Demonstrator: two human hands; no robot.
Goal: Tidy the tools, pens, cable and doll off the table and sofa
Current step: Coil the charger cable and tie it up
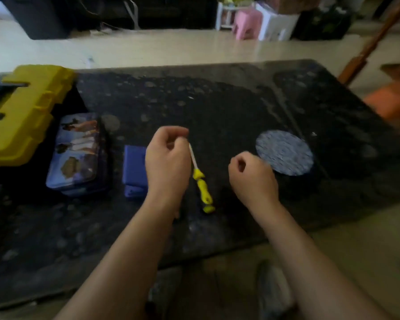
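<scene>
The left hand (166,162) pinches the screwdriver (202,188) by its thin shaft, the right hand (252,179) has fingers curled on nothing, and that heavy handle could swing, slip and clatter onto the surface (217,100).

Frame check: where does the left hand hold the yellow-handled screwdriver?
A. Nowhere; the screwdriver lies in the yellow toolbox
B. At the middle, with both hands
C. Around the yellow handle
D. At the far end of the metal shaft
D: the left hand pinches the yellow-handled screwdriver at the far end of its pale metal shaft, and the free yellow handle points back toward the person over the dark table.
</scene>
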